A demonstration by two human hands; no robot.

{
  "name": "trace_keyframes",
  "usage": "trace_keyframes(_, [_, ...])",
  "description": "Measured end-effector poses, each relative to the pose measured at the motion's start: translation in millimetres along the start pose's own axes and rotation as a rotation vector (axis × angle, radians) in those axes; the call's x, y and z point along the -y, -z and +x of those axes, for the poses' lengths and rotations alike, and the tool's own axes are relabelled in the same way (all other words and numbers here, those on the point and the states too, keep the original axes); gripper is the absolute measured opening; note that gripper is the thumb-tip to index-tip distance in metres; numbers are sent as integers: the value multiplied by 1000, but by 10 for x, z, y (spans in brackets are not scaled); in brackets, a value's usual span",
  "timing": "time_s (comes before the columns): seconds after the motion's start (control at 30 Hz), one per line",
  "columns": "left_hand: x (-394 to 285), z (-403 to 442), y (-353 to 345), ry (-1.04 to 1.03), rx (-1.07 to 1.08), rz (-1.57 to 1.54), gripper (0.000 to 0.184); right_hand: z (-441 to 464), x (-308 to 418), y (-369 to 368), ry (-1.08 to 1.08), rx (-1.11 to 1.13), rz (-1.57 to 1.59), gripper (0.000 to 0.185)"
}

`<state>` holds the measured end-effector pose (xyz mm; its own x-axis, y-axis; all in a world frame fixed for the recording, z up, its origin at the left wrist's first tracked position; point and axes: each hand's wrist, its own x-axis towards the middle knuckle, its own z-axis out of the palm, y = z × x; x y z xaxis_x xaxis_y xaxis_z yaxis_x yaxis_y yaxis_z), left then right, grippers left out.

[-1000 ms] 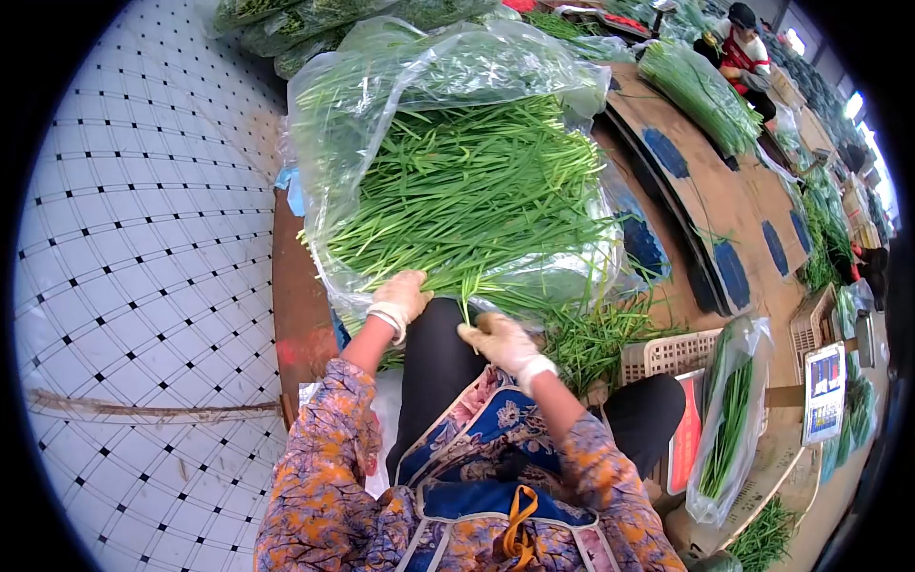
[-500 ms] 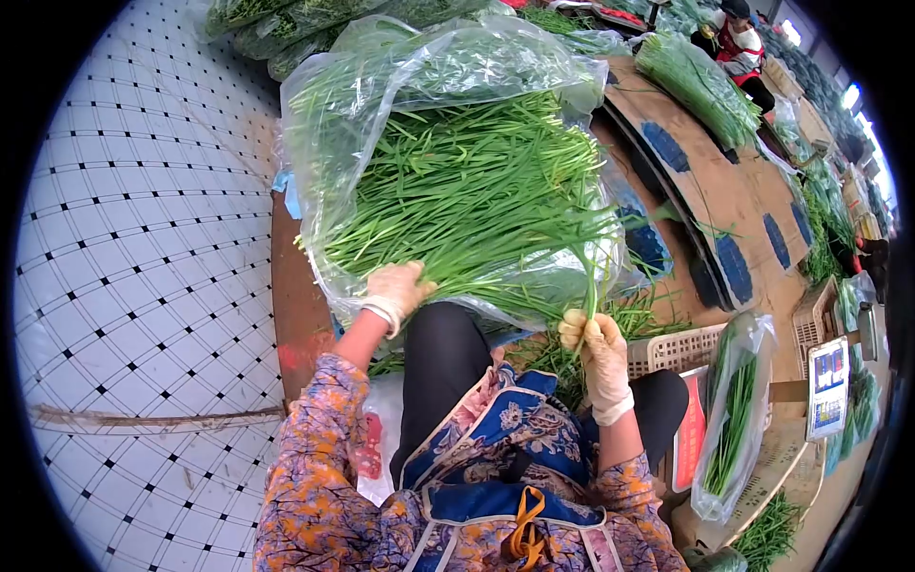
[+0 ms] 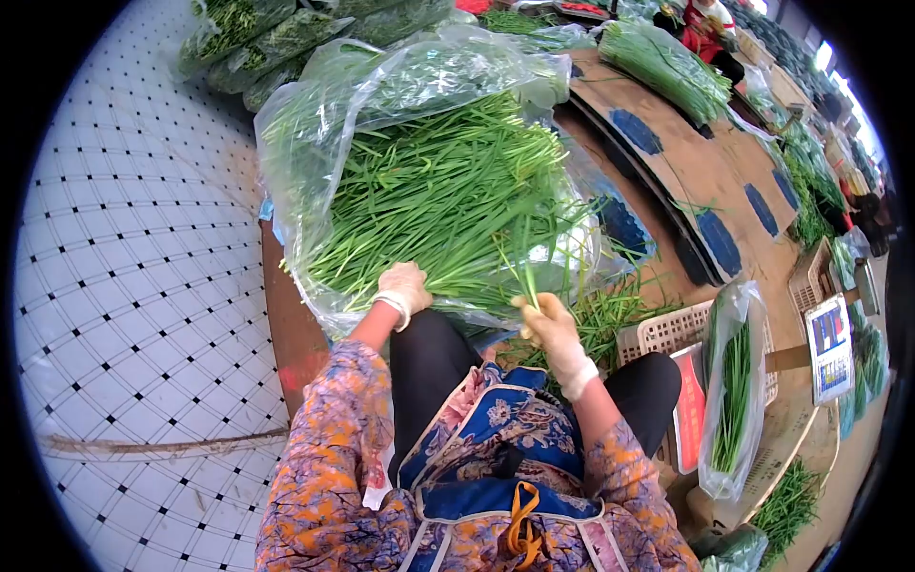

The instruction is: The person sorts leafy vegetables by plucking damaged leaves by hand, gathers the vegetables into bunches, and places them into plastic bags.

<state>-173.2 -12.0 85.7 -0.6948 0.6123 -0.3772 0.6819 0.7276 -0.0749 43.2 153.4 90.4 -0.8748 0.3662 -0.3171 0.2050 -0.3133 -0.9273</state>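
Observation:
A big heap of long garlic chives point(image 3: 429, 191) lies before me on an opened clear plastic bag point(image 3: 305, 143). My left hand point(image 3: 404, 288), in a pale thin glove, is curled over stalk ends at the near edge of the heap. To its right, my gloved right hand point(image 3: 550, 329) pinches a small bunch of chives point(image 3: 530, 278), whose leaves rise from the fingers toward the heap. Loose chives point(image 3: 600, 329) lie just beyond and right of that hand.
At right stand a cream plastic basket point(image 3: 667, 327), a bagged chive bundle point(image 3: 734, 400) and a weighing display point(image 3: 829, 348). Farther off are a wooden board point(image 3: 667, 105) with blue patches, filled bags point(image 3: 276, 48) and another person point(image 3: 705, 29). Tiled floor point(image 3: 143, 286) spreads left.
My right hand has moved left, closer to my left hand, with the pinched chives still in it. My left hand stays at the heap's near edge. The whole view has shifted slightly.

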Motion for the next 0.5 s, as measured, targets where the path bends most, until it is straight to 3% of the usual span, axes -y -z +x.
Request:
trace_keyframes(0.07, [42, -122, 162, -66, 45, -227, 37, 174, -41, -102, -57, -6, -116, 32])
trace_keyframes(0.17, [114, -152, 280, -161, 86, -353, 44, 375, -214, -327, -83, 99, -252, 41])
trace_keyframes(0.27, [129, -156, 309, -190, 101, -408, 57, 365, 7, -575, -134, 239, -668, 42])
trace_keyframes(0.3, [140, -161, 307, -207, 73, -472, 61, 407, -76, -576, -134, 236, -663, 42])
trace_keyframes(0.37, [194, -147, 330, -170, 70, -494, 70, 520, -304, -557, 100, 81, -958, 42])
trace_keyframes(0.43, [244, -188, 413, -18, 191, -1085, 74, 485, -228, -562, 92, 69, -929, 47])
trace_keyframes(0.47, [242, -221, 441, -11, 235, -1277, 76, 466, -183, -555, 93, 77, -873, 52])
trace_keyframes(0.5, [227, -237, 457, -11, 238, -1278, 76, 455, -134, -553, 93, 85, -818, 56])
